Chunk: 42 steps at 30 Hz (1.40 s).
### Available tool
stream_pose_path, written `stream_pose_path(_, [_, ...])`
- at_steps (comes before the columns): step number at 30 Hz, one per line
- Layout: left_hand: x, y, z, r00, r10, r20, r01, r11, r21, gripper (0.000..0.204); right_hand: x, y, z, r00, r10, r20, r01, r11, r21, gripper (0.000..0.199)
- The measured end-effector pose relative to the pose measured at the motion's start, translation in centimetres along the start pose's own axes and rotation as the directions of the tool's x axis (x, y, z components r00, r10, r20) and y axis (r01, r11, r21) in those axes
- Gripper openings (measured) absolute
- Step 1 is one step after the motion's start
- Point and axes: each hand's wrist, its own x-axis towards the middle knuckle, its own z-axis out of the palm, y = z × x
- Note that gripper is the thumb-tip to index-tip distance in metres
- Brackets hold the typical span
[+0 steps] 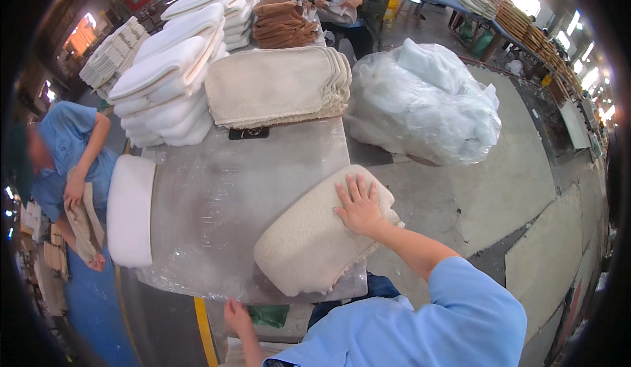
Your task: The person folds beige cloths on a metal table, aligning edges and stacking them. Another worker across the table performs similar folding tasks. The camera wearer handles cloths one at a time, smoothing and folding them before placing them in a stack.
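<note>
My right hand [357,204] lies flat with fingers spread on the upper right part of a beige fleecy folded cloth [305,235]. That cloth rests slantwise at the table's near right corner, its ragged edge toward me. Down at the table's front edge, my left hand [238,316] is closed beside the rim of the clear plastic film [190,278] that covers the tabletop. Whether it pinches the film or something else is too small to make out. A white folded pad [131,210] sits at the table's left edge.
Farther back stand a beige cloth stack [273,87], white folded pads [167,71] and brown cloths [281,22]. A big plastic-wrapped bundle [424,104] is right of the table. One person [72,163] handles cloth at left; another [345,5] works at the far end.
</note>
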Motion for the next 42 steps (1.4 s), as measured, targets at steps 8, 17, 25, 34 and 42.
stream_pose_path(8, [-1.3, 11.1, 16.7, 0.974, -0.134, 0.181, 0.184, 0.938, -0.295, 0.067, 6.5, 8.1, -2.1, 0.85, 0.396, 0.347, -0.527, 0.665, 0.529, 0.06])
stream_pose_path(17, [-6.6, 13.9, 10.7, 0.98, 0.139, -0.144, -0.197, 0.801, -0.565, 0.057, -2.0, 7.2, -3.6, 0.914, 0.374, 0.156, -0.096, -0.175, 0.98, 0.066])
stream_pose_path(25, [-5.2, 5.7, 9.6, 0.978, 0.077, 0.194, 0.107, 0.616, -0.78, 0.075, -6.4, 6.4, 2.7, 0.933, 0.296, 0.207, -0.085, -0.376, 0.923, 0.061])
stream_pose_path(34, [-4.3, 3.8, 8.5, 0.933, 0.214, 0.288, 0.101, 0.614, -0.783, 0.077, -9.1, 6.8, 3.3, 0.872, 0.245, 0.425, -0.271, -0.483, 0.833, 0.053])
stream_pose_path(42, [-4.3, 4.7, 7.9, 0.91, 0.112, 0.398, 0.26, 0.595, -0.761, 0.065, -10.2, 6.8, -0.3, 0.778, 0.222, 0.588, -0.448, -0.46, 0.767, 0.056])
